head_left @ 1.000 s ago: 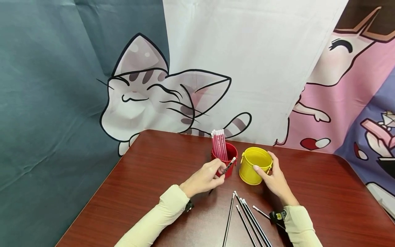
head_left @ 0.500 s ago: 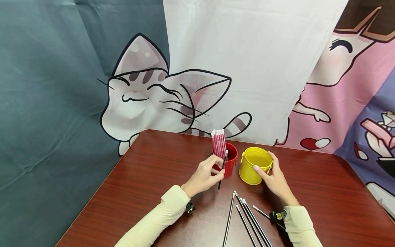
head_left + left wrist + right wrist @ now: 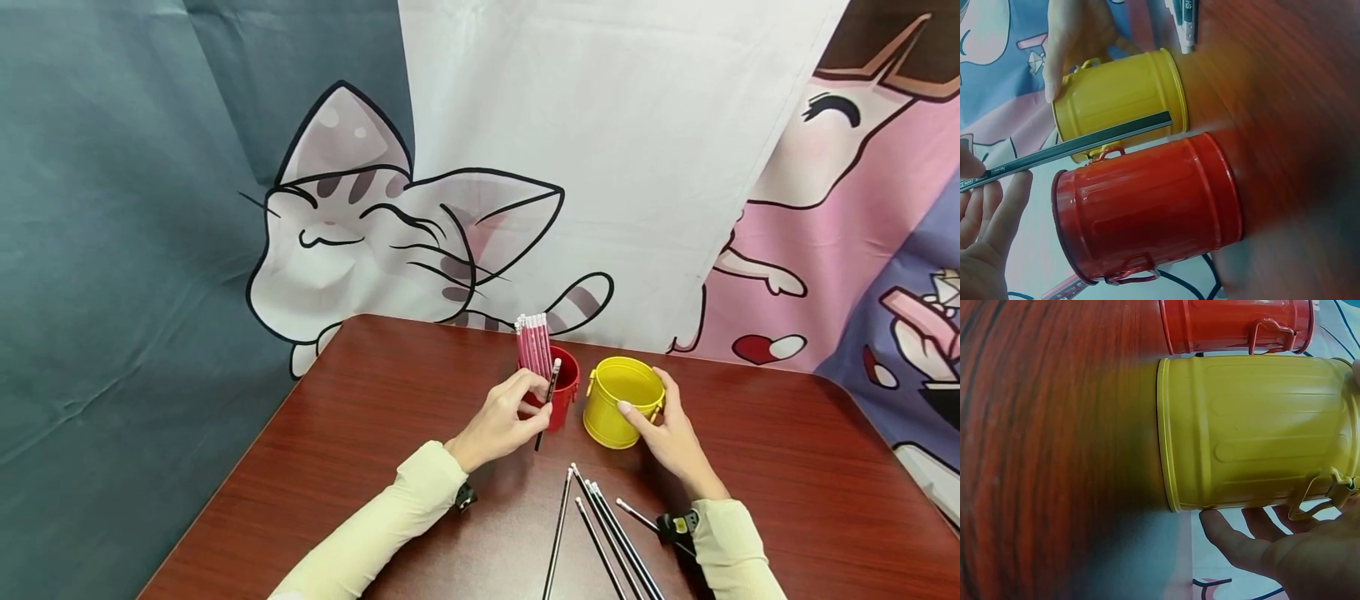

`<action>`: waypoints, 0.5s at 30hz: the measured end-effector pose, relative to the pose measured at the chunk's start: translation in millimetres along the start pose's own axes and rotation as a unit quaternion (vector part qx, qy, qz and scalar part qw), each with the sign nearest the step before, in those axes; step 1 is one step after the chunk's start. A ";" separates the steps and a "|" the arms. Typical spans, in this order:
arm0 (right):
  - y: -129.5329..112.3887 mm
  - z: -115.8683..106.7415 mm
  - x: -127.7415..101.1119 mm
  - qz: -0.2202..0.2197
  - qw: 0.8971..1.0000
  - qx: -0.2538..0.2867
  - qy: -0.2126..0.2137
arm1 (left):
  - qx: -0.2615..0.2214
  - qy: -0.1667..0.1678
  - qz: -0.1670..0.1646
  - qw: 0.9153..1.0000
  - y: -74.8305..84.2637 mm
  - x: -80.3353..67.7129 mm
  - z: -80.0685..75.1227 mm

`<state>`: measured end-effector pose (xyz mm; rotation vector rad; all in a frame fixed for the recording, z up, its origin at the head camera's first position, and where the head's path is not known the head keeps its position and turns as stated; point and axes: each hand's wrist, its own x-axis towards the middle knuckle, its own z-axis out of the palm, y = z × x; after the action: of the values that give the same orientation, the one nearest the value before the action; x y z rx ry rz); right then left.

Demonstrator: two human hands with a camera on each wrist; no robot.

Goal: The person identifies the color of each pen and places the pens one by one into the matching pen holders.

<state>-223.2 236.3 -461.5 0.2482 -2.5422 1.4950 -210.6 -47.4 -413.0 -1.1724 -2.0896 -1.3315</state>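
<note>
your left wrist view shows what the head view cannot: the black pencil (image 3: pixel 1079 145) crosses in front of the yellow bucket (image 3: pixel 1119 100) and above the red bucket (image 3: pixel 1147 209), and both buckets have ribbed sides and small wire handles. your right wrist view shows your right hand (image 3: pixel 1291 550) with fingers curved round the yellow bucket's (image 3: pixel 1254 431) side. only the head view shows the whole scene: a reddish-brown wooden surface (image 3: pixel 360 433) backed by cloth hangings (image 3: pixel 585 133) printed with a cartoon cat. your left hand (image 3: pixel 502 421) pinches the black pencil (image 3: pixel 547 400) nearly upright, just in front of the red bucket (image 3: pixel 558 392), which holds a bunch of pink pencils (image 3: pixel 532 342). i cannot tell whether the yellow bucket (image 3: pixel 618 404) holds anything. loose black pencils (image 3: pixel 600 533) lie on the surface between your forearms.
</note>
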 end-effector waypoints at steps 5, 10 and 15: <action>0.7 -0.2 -1.0 0.001 1.000 0.000 0.001 | 0.001 -0.009 0.006 1.000 1.0 9.7 -0.6; -0.1 -0.5 -1.3 0.001 1.000 -0.002 0.002 | 0.005 -0.004 0.015 1.000 3.2 19.8 0.1; -2.0 -1.3 -0.9 -0.002 1.000 -0.006 0.005 | 0.003 0.002 0.020 1.000 4.6 31.8 2.8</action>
<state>-221.8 236.5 -459.3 0.2432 -2.5411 1.4762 -224.7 -30.2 -389.7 -1.2030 -2.0551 -1.3083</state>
